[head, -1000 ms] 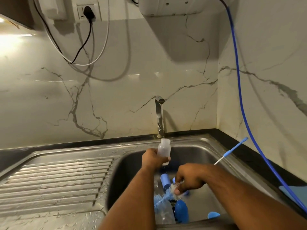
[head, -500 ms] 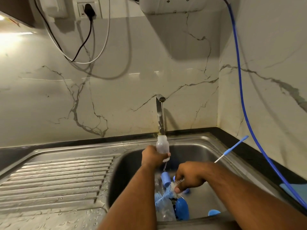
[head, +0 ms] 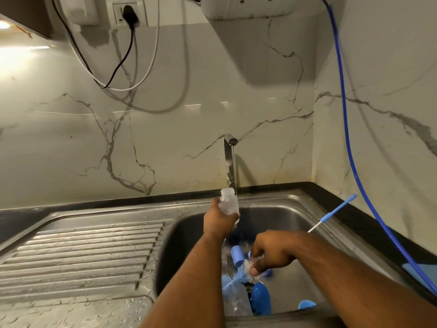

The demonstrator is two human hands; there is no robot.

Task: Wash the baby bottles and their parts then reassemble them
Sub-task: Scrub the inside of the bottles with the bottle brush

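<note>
Left hand: the left hand [head: 220, 221] is curling its fingers round the lower body of the small baby bottle [head: 228, 202], holding it near upright over the sink [head: 295, 209], just under the tap [head: 230, 162].
Right hand: the right hand [head: 272, 254] is pinching the bottle brush [head: 236, 278] near its bristles, low in the basin.
Waiting parts: a clear bottle [head: 238, 301] and a blue cap [head: 261, 297] are lying on the sink floor.
Risk: the stream seems to be running down the bottle's right edge, so it may be missing the mouth and splashing. The wet bottle could also be slipping from the one-handed grip.
Change: the bottle is sitting slightly higher and closer to the tap than a second ago, while the right hand is staying put.
</note>
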